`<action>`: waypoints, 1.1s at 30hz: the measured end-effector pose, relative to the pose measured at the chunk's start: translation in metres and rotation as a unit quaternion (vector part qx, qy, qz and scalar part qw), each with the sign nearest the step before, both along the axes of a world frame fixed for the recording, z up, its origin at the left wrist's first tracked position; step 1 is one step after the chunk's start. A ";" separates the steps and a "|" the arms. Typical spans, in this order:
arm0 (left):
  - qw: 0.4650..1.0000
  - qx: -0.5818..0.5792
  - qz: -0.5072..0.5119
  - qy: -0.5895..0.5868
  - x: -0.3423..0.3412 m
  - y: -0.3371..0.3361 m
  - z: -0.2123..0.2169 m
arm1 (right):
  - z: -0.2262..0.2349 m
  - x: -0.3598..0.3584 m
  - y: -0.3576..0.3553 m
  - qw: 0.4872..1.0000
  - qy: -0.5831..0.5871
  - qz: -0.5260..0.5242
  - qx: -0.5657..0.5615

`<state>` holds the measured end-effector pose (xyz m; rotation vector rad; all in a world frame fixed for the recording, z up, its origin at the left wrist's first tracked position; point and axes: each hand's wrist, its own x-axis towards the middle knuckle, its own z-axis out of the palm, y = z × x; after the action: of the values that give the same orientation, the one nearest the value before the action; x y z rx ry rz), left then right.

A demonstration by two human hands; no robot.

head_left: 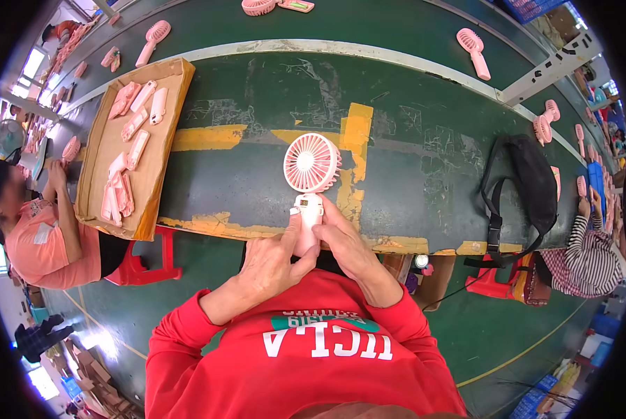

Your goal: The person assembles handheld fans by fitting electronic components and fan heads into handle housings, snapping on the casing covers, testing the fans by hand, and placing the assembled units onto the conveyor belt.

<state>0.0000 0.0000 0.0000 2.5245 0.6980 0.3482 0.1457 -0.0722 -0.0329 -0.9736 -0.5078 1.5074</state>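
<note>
The pink fan point(311, 183) is in front of the person, its round head over the bench point(410, 181) and its handle pointing back toward the red sweatshirt point(327, 335); held so, the front of the handle, with its small dark window, faces up where it can be seen. The left hand point(274, 265) pinches the handle from the left between thumb and index finger. The right hand point(348, 244) pinches it from the right, thumb on the near face and fingers partly hidden behind, probably to steady it. Whether the fan also rests on the bench, I cannot tell.

The cardboard tray point(167, 153) stands at the left, its raised sides likely keeping the loose pink parts point(137, 150) together. A black bag point(529, 181) lies at the right, well apart from both hands.
</note>
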 end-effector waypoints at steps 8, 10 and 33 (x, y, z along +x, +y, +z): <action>0.998 0.067 0.014 0.011 0.001 -0.004 0.001 | 0.000 -0.016 0.007 0.988 -0.108 -0.106 0.011; 0.999 0.039 0.019 0.032 0.001 -0.006 0.002 | -0.003 -0.015 0.007 0.990 -0.089 -0.112 0.002; 0.933 -0.351 0.025 -0.071 0.014 0.016 -0.009 | 0.012 -0.004 0.004 0.987 0.039 -0.147 0.044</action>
<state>0.0142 0.0160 -0.0095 1.7871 0.6789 0.2383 0.1413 -0.0680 -0.0207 -0.8750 -0.3533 1.2431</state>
